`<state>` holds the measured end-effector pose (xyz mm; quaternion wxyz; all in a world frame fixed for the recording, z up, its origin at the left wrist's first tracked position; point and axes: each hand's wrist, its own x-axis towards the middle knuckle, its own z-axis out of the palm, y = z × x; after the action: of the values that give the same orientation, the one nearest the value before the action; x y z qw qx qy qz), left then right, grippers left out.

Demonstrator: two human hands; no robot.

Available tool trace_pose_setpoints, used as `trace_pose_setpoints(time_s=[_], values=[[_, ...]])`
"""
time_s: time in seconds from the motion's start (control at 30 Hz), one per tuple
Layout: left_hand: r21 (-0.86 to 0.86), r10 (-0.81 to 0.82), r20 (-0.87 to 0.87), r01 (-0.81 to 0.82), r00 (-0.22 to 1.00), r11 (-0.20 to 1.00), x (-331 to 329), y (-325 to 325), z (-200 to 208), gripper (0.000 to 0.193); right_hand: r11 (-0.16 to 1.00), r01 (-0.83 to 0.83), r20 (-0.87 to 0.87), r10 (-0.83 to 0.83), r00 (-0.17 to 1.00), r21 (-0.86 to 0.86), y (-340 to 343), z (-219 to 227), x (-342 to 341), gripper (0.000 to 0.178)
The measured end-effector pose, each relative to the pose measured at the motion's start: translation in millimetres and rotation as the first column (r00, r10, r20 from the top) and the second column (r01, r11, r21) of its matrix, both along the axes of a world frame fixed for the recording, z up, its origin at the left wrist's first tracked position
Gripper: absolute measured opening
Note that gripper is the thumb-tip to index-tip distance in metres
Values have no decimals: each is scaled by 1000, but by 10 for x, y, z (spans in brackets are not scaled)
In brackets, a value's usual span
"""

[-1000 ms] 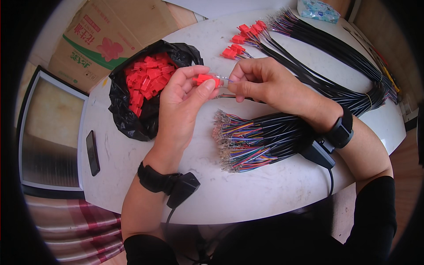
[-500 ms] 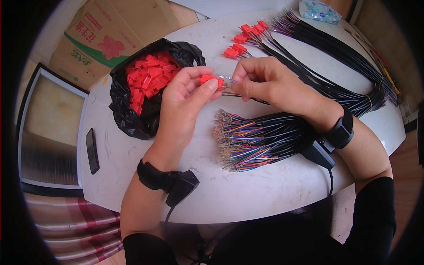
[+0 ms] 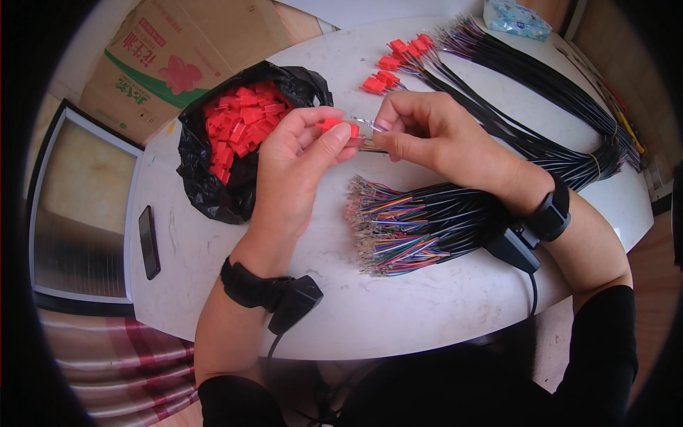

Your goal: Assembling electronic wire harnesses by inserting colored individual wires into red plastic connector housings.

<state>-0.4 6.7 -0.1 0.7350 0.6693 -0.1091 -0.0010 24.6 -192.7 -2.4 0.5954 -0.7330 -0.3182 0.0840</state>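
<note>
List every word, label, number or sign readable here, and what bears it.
Brown cardboard: red and green characters, partly readable, beside a red flower; wording withheld.
Blue-and-white pack: print too small to read.
Red connector in the left hand: no legible text.

Makeshift wiring workshop, seemingly in a home
The table (image 3: pixel 398 320) holds workshop stock — bundled cables (image 3: pixel 466 208) and a bag (image 3: pixel 201 193) of red connectors (image 3: pixel 245 117) — while a striped cloth (image 3: pixel 117 366) and a soft blue pack (image 3: pixel 518 20) look more domestic.
</note>
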Motion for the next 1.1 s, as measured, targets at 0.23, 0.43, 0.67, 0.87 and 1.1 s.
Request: trace_pose_setpoints(time_s=[0.23, 0.43, 0.67, 0.87, 1.1], values=[[-37, -54, -68, 51, 996, 998, 6, 28, 35, 23, 997, -48, -108, 54, 993, 60, 10, 27, 6, 12], [19, -12, 32, 12, 999, 1000, -12, -16, 10, 24, 996, -44, -106, 52, 993, 76, 16, 28, 5, 14], [5, -27, 67, 26, 997, 1000, -1, -35, -20, 23, 996, -17, -110, 27, 994, 90, 15, 34, -5, 13], [-10, -28, 23, 28, 999, 1000, -13, -13, 5, 24, 998, 64, 54, -65, 996, 17, 17, 19, -37, 11], [-13, -11, 4, 11, 1000, 1000, 0, -8, 8, 24, 999, 34, 29, -35, 999, 20, 13, 23, -25, 11]])
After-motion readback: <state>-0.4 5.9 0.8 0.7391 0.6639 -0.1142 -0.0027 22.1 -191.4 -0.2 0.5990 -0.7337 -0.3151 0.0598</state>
